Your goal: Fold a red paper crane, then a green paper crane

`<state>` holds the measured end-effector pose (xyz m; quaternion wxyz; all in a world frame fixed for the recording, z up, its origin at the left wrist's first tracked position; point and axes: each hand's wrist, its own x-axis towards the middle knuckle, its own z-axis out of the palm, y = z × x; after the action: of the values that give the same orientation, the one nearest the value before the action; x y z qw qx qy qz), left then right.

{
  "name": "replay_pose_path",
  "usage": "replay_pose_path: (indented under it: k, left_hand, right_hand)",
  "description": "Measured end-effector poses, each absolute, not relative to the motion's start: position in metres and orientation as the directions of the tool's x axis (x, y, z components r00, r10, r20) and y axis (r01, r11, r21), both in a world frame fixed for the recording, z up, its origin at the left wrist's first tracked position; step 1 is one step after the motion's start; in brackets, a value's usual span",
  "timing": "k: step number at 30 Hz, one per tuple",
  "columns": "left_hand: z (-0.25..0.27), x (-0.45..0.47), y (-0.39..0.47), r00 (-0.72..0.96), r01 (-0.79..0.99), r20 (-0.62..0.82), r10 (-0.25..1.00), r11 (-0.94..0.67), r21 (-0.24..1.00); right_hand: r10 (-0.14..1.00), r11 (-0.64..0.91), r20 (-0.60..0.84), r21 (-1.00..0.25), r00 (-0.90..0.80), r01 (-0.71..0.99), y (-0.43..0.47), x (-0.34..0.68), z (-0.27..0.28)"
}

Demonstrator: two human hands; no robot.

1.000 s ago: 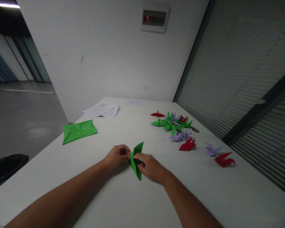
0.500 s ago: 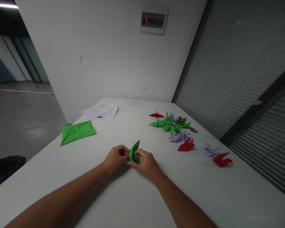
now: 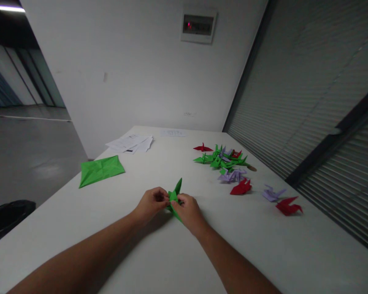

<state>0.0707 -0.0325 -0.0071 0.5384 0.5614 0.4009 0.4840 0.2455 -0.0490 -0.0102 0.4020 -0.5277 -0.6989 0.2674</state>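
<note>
Between my two hands, just over the middle of the table (image 3: 159, 261), is a green origami crane (image 3: 173, 196). One pointed wing rises above my fingers, and a lower point shows beneath my right thumb. My left hand (image 3: 153, 202) pinches the crane's left side with thumb and fingertips. My right hand (image 3: 188, 210) grips it from the right, the thumb pressed on its front. Parts of the folded paper are hidden behind the fingers.
To the right lies a pile of green paper cranes (image 3: 221, 161) with purple and red ones, a red crane (image 3: 241, 187), a purple crane (image 3: 272, 193) and another red crane (image 3: 288, 206). A green paper sheet (image 3: 101, 170), printed papers (image 3: 130, 143) and a black bin (image 3: 10, 216) are leftward.
My right thumb has moved onto the front of the crane, which has turned slightly. Its lower point now shows under my right hand. My left hand keeps its pinch.
</note>
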Motion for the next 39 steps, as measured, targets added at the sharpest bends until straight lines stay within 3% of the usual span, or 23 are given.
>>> replay_pose_path:
  k: [5, 15, 24, 33, 39]
  left_hand:
    - [-0.006, 0.071, -0.034, 0.203, -0.073, 0.100, 0.974, -0.087, 0.994]
    - [-0.012, 0.072, -0.030, 0.213, -0.083, 0.092, 0.973, -0.076, 0.994]
    - [-0.013, 0.072, -0.029, 0.196, -0.101, 0.057, 0.979, -0.038, 0.994]
    - [-0.019, 0.068, -0.026, 0.181, -0.011, 0.038, 0.983, -0.037, 0.999]
    - [-0.018, 0.063, -0.023, 0.240, 0.121, 0.017, 0.970, -0.048, 0.991]
  right_hand:
    - [0.973, 0.231, 0.213, -0.866, -0.090, 0.444, -0.046, 0.247, -0.016]
    - [0.978, 0.207, 0.173, -0.885, -0.118, 0.418, -0.047, 0.251, -0.011]
    - [0.971, 0.231, 0.139, -0.767, -0.197, 0.599, -0.048, 0.255, -0.006]
    - [0.942, 0.286, 0.087, -0.713, -0.323, 0.640, -0.050, 0.267, -0.003]
    - [0.903, 0.415, 0.171, -0.585, -0.395, 0.697, -0.051, 0.271, -0.005]
